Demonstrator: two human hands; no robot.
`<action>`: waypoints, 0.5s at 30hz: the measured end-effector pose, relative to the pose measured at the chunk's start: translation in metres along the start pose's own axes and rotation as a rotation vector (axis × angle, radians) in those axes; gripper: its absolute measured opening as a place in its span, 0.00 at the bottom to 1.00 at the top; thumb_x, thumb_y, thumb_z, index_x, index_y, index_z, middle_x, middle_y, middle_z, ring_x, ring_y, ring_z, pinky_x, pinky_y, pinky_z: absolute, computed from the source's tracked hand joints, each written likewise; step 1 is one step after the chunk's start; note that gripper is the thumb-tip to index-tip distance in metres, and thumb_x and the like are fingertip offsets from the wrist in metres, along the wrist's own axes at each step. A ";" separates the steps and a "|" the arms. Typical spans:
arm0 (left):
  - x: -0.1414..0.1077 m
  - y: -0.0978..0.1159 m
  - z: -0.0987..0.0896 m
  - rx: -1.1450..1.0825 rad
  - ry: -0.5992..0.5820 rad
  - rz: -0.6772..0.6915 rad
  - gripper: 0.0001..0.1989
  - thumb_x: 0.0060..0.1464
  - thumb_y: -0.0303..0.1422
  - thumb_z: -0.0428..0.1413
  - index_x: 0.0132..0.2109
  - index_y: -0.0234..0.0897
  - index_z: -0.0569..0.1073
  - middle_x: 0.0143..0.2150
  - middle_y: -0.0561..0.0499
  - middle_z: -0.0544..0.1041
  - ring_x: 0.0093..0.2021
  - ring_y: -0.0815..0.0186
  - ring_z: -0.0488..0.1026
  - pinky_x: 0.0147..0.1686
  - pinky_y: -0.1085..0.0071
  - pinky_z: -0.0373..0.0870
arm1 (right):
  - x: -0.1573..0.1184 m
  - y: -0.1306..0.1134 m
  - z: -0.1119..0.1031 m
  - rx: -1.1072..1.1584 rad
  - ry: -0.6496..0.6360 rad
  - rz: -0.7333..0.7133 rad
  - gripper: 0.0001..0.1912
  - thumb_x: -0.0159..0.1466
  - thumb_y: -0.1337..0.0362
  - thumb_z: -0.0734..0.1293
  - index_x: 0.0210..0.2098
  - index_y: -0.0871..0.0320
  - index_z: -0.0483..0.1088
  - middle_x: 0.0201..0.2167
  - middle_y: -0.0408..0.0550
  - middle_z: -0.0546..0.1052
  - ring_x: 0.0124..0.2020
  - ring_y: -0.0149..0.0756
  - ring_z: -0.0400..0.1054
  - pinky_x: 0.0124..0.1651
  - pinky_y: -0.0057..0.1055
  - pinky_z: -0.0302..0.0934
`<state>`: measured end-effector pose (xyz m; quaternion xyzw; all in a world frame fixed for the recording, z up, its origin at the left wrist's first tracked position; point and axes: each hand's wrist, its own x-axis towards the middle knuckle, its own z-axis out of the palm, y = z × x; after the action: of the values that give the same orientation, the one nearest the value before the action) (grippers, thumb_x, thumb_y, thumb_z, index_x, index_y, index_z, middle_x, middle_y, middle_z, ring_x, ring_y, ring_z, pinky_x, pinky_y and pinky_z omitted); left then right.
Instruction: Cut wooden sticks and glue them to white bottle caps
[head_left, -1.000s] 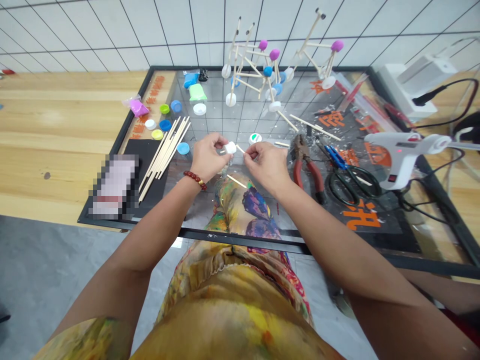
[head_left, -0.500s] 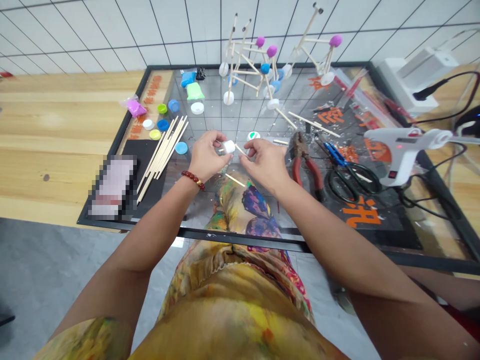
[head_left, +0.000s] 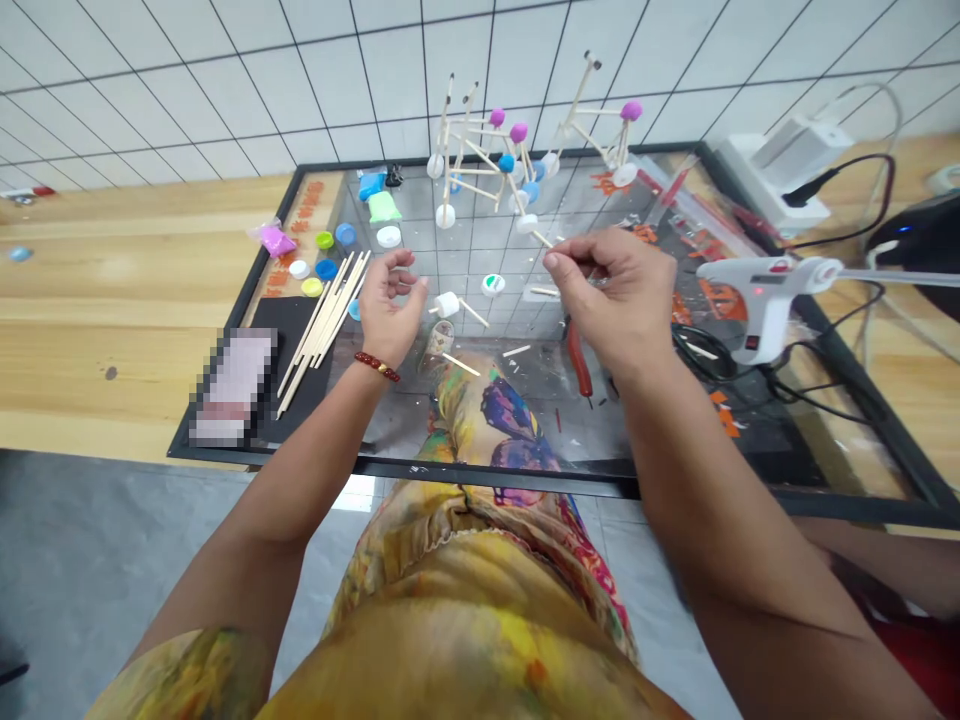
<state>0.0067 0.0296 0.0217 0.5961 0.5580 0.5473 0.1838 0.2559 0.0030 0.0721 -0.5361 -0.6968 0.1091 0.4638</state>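
My left hand (head_left: 394,308) is open above the glass table top, fingers apart and holding nothing. Just right of it lies a small white cylinder (head_left: 447,304) with thin wooden stick pieces at its sides. My right hand (head_left: 619,295) reaches further back, thumb and forefinger pinched at the near end of a thin wooden stick (head_left: 541,239). The far end of that stick meets a white bottle cap (head_left: 527,224) under the stick-and-cap frame (head_left: 480,185). A white cap with a green mark (head_left: 493,285) sits between my hands.
Left stand a bundle of wooden sticks (head_left: 319,325), coloured caps (head_left: 311,288) and clay packets (head_left: 385,207). Red-handled pliers (head_left: 578,360) are partly under my right hand. A white glue gun (head_left: 765,300), its cable and a power strip (head_left: 776,185) are at right.
My left hand has let go of the white cylinder, which now rests on the table, and drawn left. My right hand has moved right and away from me to another stick.
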 end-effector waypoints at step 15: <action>0.019 -0.024 -0.008 -0.285 0.251 0.099 0.15 0.56 0.26 0.63 0.49 0.39 0.73 0.47 0.48 0.80 0.41 0.68 0.78 0.43 0.70 0.75 | -0.046 -0.043 0.039 -0.376 -0.698 -0.134 0.10 0.69 0.59 0.69 0.39 0.57 0.80 0.39 0.52 0.82 0.44 0.46 0.73 0.46 0.37 0.58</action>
<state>-0.0160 0.0504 0.0128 0.5178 0.4634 0.6992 0.1680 0.1985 -0.0395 0.0545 -0.4956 -0.8538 0.1246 0.0992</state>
